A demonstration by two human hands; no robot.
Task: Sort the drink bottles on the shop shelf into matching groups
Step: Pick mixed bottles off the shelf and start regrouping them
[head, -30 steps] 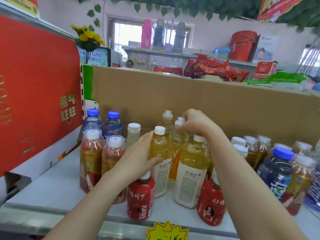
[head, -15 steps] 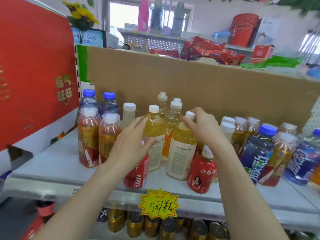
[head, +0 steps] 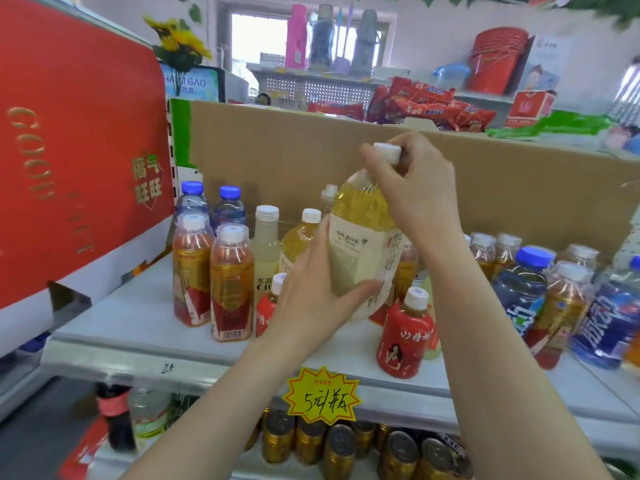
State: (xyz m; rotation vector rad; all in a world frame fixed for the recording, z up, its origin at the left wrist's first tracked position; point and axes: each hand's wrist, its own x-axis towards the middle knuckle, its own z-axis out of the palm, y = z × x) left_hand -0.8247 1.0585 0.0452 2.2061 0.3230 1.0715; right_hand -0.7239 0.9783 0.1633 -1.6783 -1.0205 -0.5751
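Okay, yellow bottle (head: 363,216) is off the shelf (head: 131,317), held in the air above the middle row, slightly tilted. My right hand (head: 422,199) has its fingers curled, pinching the white cap (head: 387,152) and neck from above. My left hand (head: 311,292) wraps thumb and fingers round the label low on the body. My guess is the two-hand hold carries the weight from below while the top hand steers.

A twin bottle (head: 299,237) with the same yellow drink stands just behind my left hand, so that is probably the group to join. Beside it are a pale bottle (head: 266,251) and two tea bottles (head: 230,282) at the left. Two small red bottles stand at the front; one (head: 403,334) is right under my right wrist and the other is half hidden by my left hand. Either could get knocked on the way down. Blue bottles (head: 519,292) crowd the right side. Cardboard (head: 277,150) walls off the back, so there is no room behind.
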